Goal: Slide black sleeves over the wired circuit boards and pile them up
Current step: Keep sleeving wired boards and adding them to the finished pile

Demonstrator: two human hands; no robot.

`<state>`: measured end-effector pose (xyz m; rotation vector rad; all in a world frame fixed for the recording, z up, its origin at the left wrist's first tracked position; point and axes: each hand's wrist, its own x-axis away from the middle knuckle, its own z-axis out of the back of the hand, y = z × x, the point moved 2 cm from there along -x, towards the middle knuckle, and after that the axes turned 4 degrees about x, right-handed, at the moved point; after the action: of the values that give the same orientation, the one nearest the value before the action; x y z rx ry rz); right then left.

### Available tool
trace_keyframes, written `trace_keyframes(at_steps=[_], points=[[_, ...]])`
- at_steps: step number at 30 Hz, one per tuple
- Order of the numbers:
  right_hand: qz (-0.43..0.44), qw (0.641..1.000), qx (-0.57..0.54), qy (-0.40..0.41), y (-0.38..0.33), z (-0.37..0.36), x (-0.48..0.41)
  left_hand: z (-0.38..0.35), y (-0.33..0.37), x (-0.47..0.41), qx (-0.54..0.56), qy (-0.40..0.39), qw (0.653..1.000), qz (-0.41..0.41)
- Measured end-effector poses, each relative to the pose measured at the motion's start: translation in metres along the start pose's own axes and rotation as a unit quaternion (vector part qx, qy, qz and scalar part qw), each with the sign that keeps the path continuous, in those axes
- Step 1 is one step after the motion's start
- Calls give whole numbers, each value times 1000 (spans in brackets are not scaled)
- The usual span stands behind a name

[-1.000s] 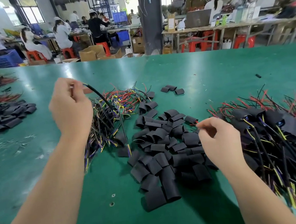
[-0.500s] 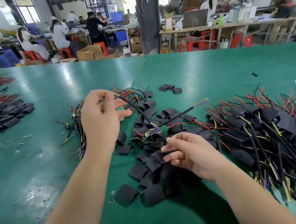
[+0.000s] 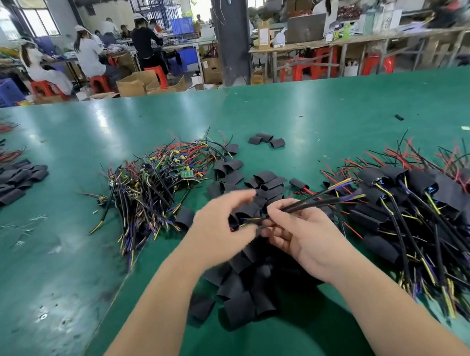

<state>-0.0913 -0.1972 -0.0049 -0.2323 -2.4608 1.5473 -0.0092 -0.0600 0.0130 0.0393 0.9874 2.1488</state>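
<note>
You are pinching the cable [image 3: 306,205] in your right hand [image 3: 304,234] over the loose sleeves [image 3: 243,299] on the near counter [image 3: 309,114], so be holding it straight while your blurred left hand [image 3: 219,230], grip unclear, is feeding a sleeve on.

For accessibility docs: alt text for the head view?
The right hand grips a black cable bundle above a green table; the blurred left hand meets its end. Loose black sleeves lie beneath, with an unsleeved pile left and a sleeved pile right.
</note>
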Motion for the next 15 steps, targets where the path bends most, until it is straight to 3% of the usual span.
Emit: trace_keyframes(at_steps=[2,5,8,11,15], points=[[11,1000,-15,-4,0,-1,-1,-10,0,1,-101,3,994,-34],[29,999,-23,-9,-1,1,-1,-7,3,-3,-126,60,987,-83],[55,998,-19,7,-4,9,-3,15,-3,-9,-101,173,972,-121],[86,996,37,6,-7,15,-4,46,-12,-11,-163,301,929,-141],[82,992,92,0,-8,14,-4,81,-37,-13,-228,273,927,-118]])
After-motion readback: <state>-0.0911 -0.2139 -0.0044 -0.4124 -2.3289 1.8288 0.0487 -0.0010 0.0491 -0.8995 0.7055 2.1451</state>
